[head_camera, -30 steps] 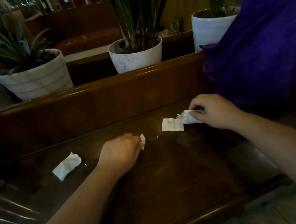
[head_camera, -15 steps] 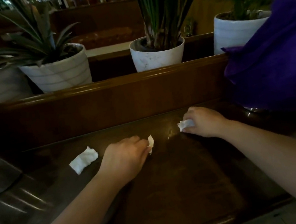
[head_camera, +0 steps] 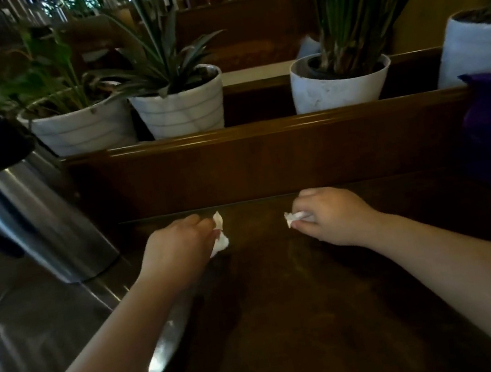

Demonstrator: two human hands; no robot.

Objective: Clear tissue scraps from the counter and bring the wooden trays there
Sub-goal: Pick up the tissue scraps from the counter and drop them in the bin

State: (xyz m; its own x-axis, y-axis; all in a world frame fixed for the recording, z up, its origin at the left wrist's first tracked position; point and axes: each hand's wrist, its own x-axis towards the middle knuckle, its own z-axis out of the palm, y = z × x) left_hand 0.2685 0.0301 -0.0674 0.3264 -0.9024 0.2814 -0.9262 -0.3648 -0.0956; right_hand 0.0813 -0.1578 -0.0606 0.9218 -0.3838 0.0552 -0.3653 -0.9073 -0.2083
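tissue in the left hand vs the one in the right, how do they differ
The left tissue sticks well out of the left hand, in two loose flaps; the right tissue is a small wad, mostly buried in the right hand. Left looks bigger. Both are white, crumpled and pinched just above the counter.

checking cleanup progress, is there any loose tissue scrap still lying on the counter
No, the only tissue in view is bunched in the left hand and right hand; the wooden counter shows none.

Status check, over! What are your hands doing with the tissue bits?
Left hand shut on tissue scrap. Right hand shut on a second scrap. Wooden trays not in view. Nothing blocking the counter.
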